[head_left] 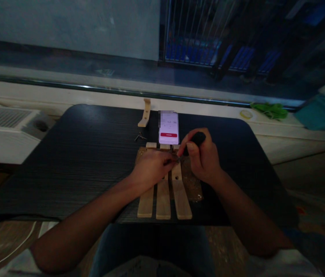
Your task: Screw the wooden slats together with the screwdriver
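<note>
My right hand (pixel 204 159) is wrapped around the black handle of a screwdriver (pixel 196 142), whose tip end points down and left. My left hand (pixel 152 167) is closed, its fingertips pinched by the screwdriver's lower end; what they hold is too small to make out. Both hands are over the upper part of the right wooden piece (pixel 183 200), which is bent and has a hole. Beside it lie a middle wooden piece (pixel 163 200) and a left wooden piece (pixel 145 202), partly covered by my left hand. A brown sheet (pixel 193 184) is under them.
On the black table (pixel 93 154), a lit phone (pixel 168 129) lies beyond my hands. Several screws (pixel 140 137) are left of it, near another bent wooden piece (pixel 146 113) with holes. The white sill (pixel 208 108) holds green leaves (pixel 272 110) and a teal container (pixel 314 111).
</note>
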`<state>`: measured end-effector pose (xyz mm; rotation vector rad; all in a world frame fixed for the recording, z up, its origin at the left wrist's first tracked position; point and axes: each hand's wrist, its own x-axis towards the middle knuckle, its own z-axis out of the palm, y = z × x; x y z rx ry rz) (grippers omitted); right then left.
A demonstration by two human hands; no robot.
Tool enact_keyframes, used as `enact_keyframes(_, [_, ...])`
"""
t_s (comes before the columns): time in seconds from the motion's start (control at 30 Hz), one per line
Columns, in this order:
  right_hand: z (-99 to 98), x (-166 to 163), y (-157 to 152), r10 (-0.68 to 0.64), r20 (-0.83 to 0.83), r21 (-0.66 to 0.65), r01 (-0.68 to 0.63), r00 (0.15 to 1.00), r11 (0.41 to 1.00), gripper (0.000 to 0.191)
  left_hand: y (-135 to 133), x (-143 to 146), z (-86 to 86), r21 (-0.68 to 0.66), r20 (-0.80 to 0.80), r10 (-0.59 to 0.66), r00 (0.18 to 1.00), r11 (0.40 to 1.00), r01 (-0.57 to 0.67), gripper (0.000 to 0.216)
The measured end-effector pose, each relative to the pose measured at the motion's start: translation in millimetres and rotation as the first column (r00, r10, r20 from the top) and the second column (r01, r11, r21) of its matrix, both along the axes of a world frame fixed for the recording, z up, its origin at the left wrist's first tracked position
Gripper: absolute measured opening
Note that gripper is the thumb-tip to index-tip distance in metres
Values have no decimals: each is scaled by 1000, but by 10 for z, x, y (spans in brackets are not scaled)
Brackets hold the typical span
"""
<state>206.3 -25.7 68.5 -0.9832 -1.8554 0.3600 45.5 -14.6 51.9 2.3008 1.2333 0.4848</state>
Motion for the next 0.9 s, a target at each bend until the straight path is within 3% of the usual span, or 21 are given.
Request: enact_keyframes(0.9, [-45, -31, 15, -17, -23, -10, 16, 1000, 1000, 3, 0, 0, -13, -6, 11, -25, 1000, 1000, 25, 16])
